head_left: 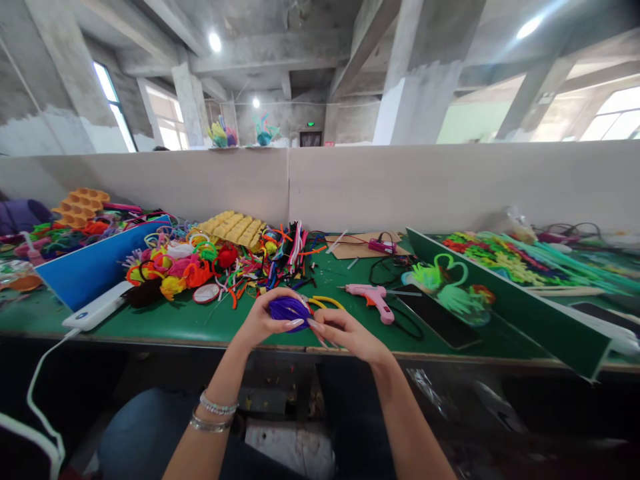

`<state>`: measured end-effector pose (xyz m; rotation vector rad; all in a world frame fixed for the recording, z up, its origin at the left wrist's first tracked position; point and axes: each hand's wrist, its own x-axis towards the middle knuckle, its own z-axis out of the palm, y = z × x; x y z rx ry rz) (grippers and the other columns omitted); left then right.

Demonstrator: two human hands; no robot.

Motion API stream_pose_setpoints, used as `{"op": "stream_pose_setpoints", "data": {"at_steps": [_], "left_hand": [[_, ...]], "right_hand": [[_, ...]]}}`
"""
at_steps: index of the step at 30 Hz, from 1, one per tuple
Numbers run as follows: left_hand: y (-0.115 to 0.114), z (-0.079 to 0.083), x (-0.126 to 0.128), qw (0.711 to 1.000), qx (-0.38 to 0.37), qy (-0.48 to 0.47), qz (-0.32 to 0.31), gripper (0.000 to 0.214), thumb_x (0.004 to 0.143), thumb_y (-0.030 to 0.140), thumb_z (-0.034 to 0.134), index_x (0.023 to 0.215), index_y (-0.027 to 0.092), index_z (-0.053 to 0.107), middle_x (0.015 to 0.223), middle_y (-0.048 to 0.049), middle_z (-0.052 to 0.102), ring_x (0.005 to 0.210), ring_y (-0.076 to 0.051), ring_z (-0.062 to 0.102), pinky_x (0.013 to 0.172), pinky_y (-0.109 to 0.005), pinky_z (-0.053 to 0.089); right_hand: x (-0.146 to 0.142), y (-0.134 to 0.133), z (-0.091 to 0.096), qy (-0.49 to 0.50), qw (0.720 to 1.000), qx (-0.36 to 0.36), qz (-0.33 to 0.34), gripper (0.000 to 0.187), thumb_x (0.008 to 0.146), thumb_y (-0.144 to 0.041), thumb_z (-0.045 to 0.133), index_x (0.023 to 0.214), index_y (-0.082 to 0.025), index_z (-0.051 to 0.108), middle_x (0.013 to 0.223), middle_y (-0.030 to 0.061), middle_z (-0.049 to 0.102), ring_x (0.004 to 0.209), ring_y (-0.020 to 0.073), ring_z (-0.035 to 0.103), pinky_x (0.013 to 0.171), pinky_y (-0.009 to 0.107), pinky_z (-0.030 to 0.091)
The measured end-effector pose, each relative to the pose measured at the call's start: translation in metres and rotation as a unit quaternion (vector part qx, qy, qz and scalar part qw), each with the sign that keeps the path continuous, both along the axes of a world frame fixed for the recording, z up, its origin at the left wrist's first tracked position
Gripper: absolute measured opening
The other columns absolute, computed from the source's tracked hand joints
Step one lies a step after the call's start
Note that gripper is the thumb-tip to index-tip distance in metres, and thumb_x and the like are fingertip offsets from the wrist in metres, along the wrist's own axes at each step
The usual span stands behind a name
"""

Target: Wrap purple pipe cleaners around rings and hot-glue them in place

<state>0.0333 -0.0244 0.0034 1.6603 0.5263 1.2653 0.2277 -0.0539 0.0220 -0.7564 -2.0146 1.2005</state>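
Note:
My left hand (pixel 263 319) is closed around a purple coil of fuzzy pipe cleaner (pixel 289 311), held just above the front edge of the green table (pixel 200 323). My right hand (pixel 345 333) meets it from the right, its fingers pinched at the coil's side. Yellow pipe cleaners (pixel 327 303) lie on the table just behind my hands. Two bracelets sit on my left wrist.
A pink glue gun (pixel 373 297) lies right of my hands, by a dark phone (pixel 437 320). A heap of coloured pipe-cleaner pieces (pixel 210 263) fills the left-middle. A white power bank (pixel 97 308) with cable, a blue divider (pixel 95 267) and a green divider (pixel 510 313) bound the space.

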Motion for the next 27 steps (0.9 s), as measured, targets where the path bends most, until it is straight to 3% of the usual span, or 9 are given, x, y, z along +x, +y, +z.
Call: {"op": "stream_pose_setpoints", "data": {"at_steps": [10,14,19,23,27], "left_hand": [[0.0,0.0,-0.001,0.997,0.029,0.058,0.042,0.041,0.055,0.033,0.077,0.088,0.014,0.062,0.087,-0.008,0.068,0.079,-0.018,0.062,0.075,-0.03,0.051],[0.001,-0.002,0.003,0.999,-0.004,0.019,0.035,0.039,0.058,0.036,0.075,0.088,0.015,0.06,0.084,-0.0061,0.067,0.077,-0.017,0.062,0.074,-0.029,0.05],[0.005,-0.009,0.016,0.995,-0.087,-0.048,0.032,0.039,0.072,0.053,0.056,0.083,0.015,0.059,0.077,-0.0042,0.066,0.069,-0.015,0.061,0.069,-0.028,0.049],[0.007,-0.011,0.017,0.995,-0.073,-0.025,0.061,0.043,0.062,0.051,0.067,0.085,0.015,0.058,0.081,-0.0042,0.066,0.075,-0.016,0.061,0.072,-0.027,0.048],[0.005,-0.006,0.007,0.997,-0.066,0.033,-0.011,0.066,0.049,0.033,0.081,0.105,0.019,0.048,0.087,-0.0034,0.064,0.079,-0.017,0.061,0.071,-0.027,0.047]], "right_hand": [[0.002,0.005,-0.009,0.018,0.999,-0.03,0.014,0.044,0.079,-0.054,0.05,0.057,-0.017,0.04,0.055,-0.005,0.04,0.051,0.0066,0.035,0.049,0.021,0.028],[-0.002,0.005,-0.009,0.03,0.999,-0.03,0.006,0.045,0.08,-0.054,0.049,0.056,-0.017,0.044,0.054,-0.0045,0.042,0.05,0.0064,0.036,0.049,0.021,0.028],[-0.004,0.006,-0.012,0.082,0.993,-0.086,-0.006,0.048,0.079,-0.055,0.05,0.051,-0.017,0.043,0.042,-0.0055,0.042,0.035,0.0048,0.033,0.038,0.021,0.024],[-0.001,0.008,-0.009,0.086,0.99,-0.105,-0.046,0.045,0.076,-0.055,0.055,0.053,-0.017,0.045,0.038,-0.0056,0.046,0.03,0.0037,0.032,0.033,0.019,0.02],[0.003,0.009,-0.006,0.057,0.99,-0.113,-0.06,0.044,0.073,-0.055,0.057,0.055,-0.016,0.048,0.041,-0.0057,0.048,0.032,0.0034,0.035,0.034,0.018,0.023]]}}
